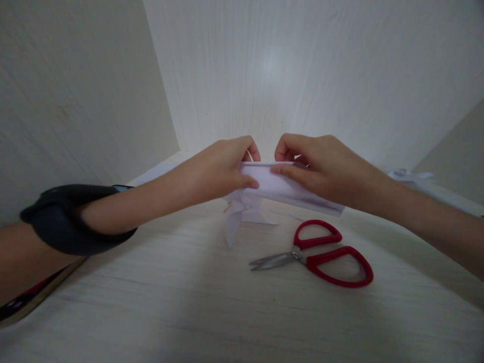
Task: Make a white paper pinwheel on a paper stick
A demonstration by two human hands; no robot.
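Observation:
A folded sheet of white paper is stretched between my two hands, above the table. My left hand pinches its left end, thumb on the near face and fingers curled behind. On the upper edge, my right hand grips the paper with thumb in front and fingers bent over the back. That edge looks narrowly folded or rolled. Below the held sheet lie cut white paper pieces, partly hidden by it. Red-handled scissors rest on the table nearer to me, blades pointing left and slightly apart.
Pale wood-grain panels rise behind and at the sides of the light table. More white paper lies at the far right, behind my right forearm. A dark-edged object sits at the lower left, under my left forearm with its black wristband.

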